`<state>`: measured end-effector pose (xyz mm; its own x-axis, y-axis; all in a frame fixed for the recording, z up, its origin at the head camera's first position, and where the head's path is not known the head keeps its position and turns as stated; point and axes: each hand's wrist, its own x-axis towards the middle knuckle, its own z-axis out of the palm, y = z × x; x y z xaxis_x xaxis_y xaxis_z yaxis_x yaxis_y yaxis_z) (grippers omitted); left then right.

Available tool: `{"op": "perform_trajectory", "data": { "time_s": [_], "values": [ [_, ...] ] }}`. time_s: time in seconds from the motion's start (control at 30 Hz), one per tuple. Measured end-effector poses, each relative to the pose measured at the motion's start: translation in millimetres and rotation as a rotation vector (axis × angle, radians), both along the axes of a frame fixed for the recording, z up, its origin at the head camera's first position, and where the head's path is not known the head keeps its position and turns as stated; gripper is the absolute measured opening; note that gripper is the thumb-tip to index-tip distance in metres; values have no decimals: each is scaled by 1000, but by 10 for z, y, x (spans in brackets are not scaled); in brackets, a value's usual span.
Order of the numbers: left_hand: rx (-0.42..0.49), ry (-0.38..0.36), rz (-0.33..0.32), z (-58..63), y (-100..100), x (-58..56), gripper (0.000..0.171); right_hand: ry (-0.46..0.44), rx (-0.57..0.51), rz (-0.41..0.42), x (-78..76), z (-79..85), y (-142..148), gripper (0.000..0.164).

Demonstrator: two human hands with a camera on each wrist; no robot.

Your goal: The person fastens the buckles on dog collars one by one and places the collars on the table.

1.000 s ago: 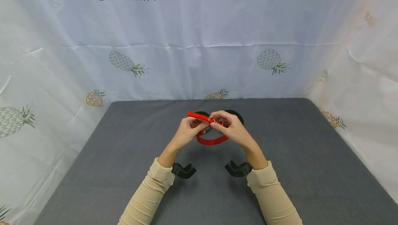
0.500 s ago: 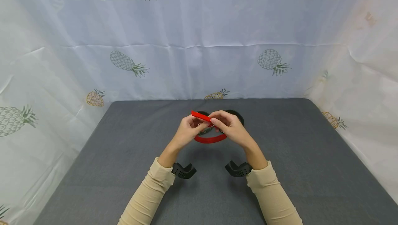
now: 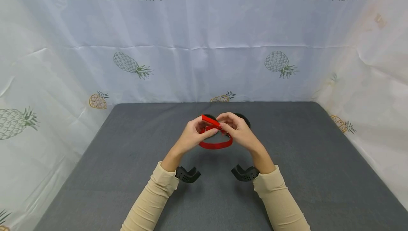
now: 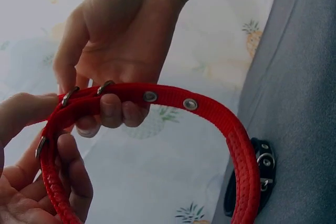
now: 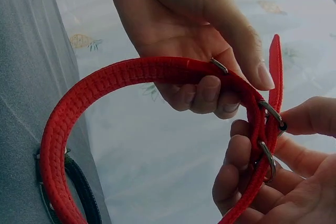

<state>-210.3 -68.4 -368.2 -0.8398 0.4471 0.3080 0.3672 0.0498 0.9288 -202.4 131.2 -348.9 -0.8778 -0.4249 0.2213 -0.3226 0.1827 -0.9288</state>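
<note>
Both hands hold a red dog collar (image 3: pixel 216 146) up in front of me, formed into a loop. My left hand (image 3: pixel 191 134) pinches its left side near the metal buckle hardware. With thumb and fingers, my right hand (image 3: pixel 238 129) grips the strap beside it. In the right wrist view the strap's pointed tail (image 5: pixel 276 66) sticks up past the metal buckle (image 5: pixel 271 111), close to the left thumb. A metal keeper loop (image 5: pixel 266 161) sits by the right fingers. The left wrist view shows metal eyelets (image 4: pixel 190 104) along the band and padded stitching on its inside.
Black collars lie on the grey table (image 3: pixel 127 174) behind the hands; one black collar (image 3: pixel 244 118) shows at the right, and another dark collar (image 3: pixel 209 117) is partly covered. A pineapple-print curtain (image 3: pixel 197 29) hangs behind the table. Each wrist wears a black camera mount (image 3: pixel 188 175).
The collar's tail has shifted right and now slopes more steeply, with less of it showing left of the right fingers. Both hands stay nearly in place.
</note>
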Motion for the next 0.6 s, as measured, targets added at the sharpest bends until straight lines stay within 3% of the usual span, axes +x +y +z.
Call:
{"op": "perform_trajectory", "data": {
  "time_s": [0.4,0.6],
  "values": [
    [-70,38,61,-2,-53,-23,33,14,-102,-22,-22,-11,44,25],
    [-71,40,60,-2,-73,-39,33,15,-123,-43,-36,-18,49,24]
  ]
}}
